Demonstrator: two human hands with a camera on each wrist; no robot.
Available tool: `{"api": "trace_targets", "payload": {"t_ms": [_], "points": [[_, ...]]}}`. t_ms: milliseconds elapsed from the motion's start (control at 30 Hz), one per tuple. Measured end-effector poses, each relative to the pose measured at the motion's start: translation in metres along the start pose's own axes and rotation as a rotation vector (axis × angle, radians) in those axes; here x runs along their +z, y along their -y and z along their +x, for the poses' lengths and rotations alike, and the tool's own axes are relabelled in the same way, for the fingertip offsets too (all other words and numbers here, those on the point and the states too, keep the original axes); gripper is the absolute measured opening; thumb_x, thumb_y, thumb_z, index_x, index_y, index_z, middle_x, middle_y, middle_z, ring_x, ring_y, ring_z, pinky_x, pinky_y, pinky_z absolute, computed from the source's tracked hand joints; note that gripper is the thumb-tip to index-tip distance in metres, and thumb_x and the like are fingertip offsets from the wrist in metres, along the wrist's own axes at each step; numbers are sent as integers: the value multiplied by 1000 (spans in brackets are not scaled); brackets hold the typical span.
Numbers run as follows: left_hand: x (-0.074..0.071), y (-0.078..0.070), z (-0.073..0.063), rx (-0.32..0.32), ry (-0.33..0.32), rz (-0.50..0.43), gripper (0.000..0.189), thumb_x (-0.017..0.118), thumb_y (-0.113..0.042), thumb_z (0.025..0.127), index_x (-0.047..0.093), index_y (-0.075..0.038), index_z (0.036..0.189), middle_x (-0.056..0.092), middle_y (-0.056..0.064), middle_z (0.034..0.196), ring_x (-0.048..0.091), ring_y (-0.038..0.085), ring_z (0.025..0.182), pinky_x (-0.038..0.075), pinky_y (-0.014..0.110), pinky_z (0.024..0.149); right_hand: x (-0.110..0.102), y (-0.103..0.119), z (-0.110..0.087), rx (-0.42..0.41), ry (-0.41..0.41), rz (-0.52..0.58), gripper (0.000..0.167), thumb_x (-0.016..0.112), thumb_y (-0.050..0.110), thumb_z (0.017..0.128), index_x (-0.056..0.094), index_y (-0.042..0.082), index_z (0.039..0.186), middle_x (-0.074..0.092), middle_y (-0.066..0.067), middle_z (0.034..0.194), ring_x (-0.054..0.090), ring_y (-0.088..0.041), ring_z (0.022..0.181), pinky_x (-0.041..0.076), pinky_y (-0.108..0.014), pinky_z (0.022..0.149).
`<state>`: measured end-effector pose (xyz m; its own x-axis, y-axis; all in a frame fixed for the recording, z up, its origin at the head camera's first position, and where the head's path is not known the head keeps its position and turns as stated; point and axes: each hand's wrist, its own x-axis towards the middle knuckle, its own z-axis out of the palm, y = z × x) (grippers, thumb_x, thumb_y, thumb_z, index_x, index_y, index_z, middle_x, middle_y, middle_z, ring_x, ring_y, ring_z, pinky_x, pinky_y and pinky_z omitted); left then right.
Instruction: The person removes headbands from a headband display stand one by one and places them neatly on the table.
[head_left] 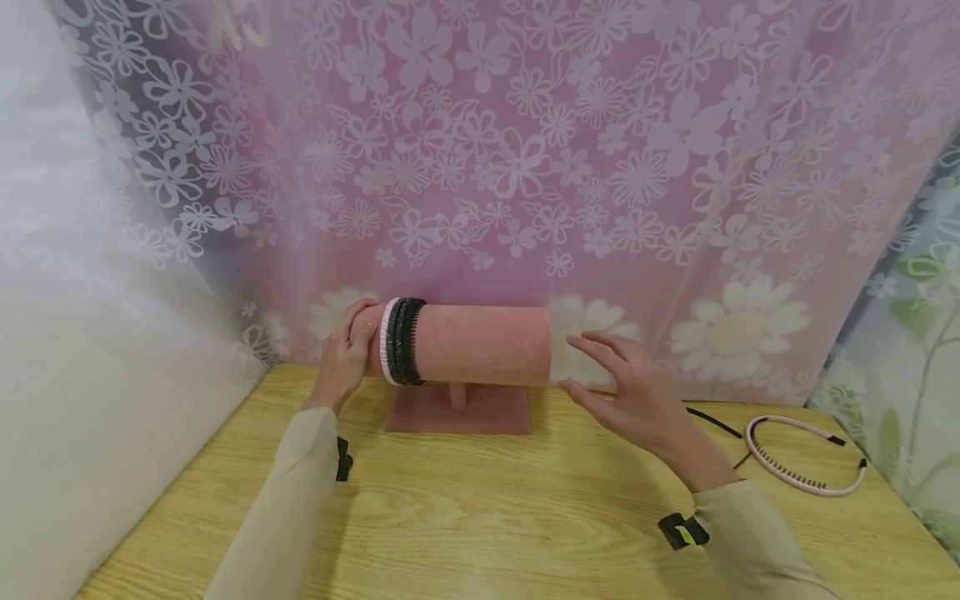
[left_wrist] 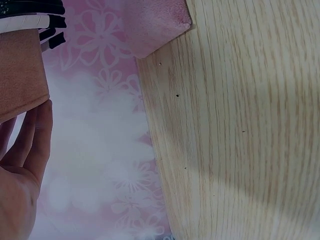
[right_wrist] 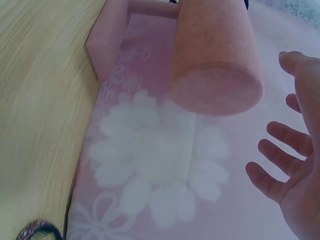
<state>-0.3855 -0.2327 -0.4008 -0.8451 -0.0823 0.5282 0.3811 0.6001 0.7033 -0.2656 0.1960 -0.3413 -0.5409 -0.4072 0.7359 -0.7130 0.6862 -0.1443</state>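
Note:
A pink velvet headband stand [head_left: 483, 346] has a thick horizontal roll on a short post and flat base [head_left: 495, 414]. My left hand [head_left: 345, 354] grips the roll's left end, its thumb in front and fingers behind. Close by that hand, a white headband [head_left: 386, 340] and black toothed headbands [head_left: 408, 342] sit side by side around the roll. Past the roll's right end, my right hand [head_left: 633, 396] hangs in the air with fingers spread and nothing in them. The right wrist view shows a gap between its fingertips [right_wrist: 260, 175] and the roll's round end face [right_wrist: 217, 90].
On the right of the wooden table [head_left: 450, 517] lie a pale pink toothed headband [head_left: 780, 477] and a dark headband [head_left: 712, 421], partly hidden by the right arm. Behind the table hangs a pink flowered curtain [head_left: 480, 167]; a white sheet [head_left: 97, 333] hangs at left.

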Motion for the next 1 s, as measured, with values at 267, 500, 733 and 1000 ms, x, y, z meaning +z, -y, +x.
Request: {"api": "trace_targets", "payload": {"t_ms": [267,500,733,1000], "points": [[-11,-30,-15,18,-15,-13,46,40,-49,108,52,-29,147,56,7,151,61,38,124,44,59,104,10,9,19,-69,-32,29,59,88,18,79,67,6,132,66,-16,128,64,-34,117,56,-50,90],[-11,-28,-14,20,-9,-30,47,41,-53,106,53,-31,146,57,6,150,62,38,122,45,59,104,17,13,30,-97,-40,36,54,87,21,81,69,5,129,68,-16,126,65,-35,115,54,-54,94],[-10,-29,-13,21,-3,-29,47,40,-53,107,52,-31,147,56,6,150,62,37,122,45,59,104,22,17,36,-96,-40,38,52,86,22,82,69,6,128,67,-16,126,64,-35,118,53,-53,98],[-11,-28,-13,29,-23,-27,46,40,-51,107,54,-30,145,58,6,149,62,38,123,45,58,105,30,21,48,-140,-51,33,54,85,23,83,68,6,131,68,-17,128,63,-35,119,52,-52,99]]}}
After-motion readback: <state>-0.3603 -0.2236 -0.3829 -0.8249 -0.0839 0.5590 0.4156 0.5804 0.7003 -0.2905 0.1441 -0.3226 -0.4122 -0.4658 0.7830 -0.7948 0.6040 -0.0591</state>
